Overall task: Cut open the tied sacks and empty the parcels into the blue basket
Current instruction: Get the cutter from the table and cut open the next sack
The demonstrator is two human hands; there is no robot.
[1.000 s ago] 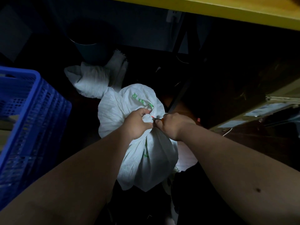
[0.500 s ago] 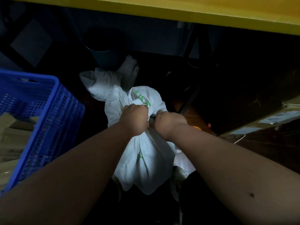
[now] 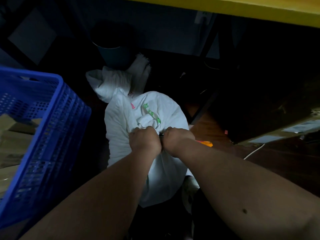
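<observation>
The white sack lies on the dark floor, just right of the blue basket, with a narrow dark gap between them. The left hand and the right hand touch each other at the sack's gathered neck, fingers of both curled tight on the cloth. A second white sack lies behind, touching the first. The yellow desk edge hangs above. A cardboard box closes the right side.

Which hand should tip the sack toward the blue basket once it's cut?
Probably left. The left hand grips the sack neck on the blue basket side; the right hand is farther away.
</observation>
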